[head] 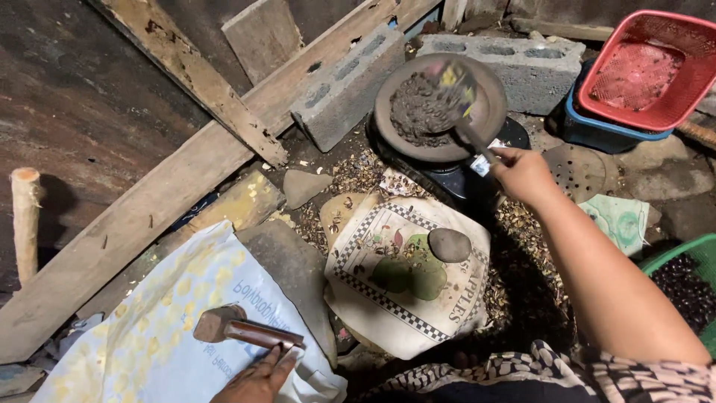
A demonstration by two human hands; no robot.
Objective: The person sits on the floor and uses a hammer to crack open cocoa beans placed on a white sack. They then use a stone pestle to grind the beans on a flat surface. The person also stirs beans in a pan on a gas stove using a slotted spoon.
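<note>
Now the right hand (pixel 522 173) grips a spoon (pixel 455 97), blurred over the half-filled far pan (pixel 440 108); left hand (pixel 259 377) loosely fingers the near hammer (pixel 242 328). Stone (pixel 449 245) sits bare.

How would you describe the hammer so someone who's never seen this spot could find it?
Start at the pale sheet with yellow blotches spread over the ground at lower left. The hammer lies on it, its reddish-brown handle under the left hand. Unlike the round grey stone on the printed cloth, it has a handle.
</note>
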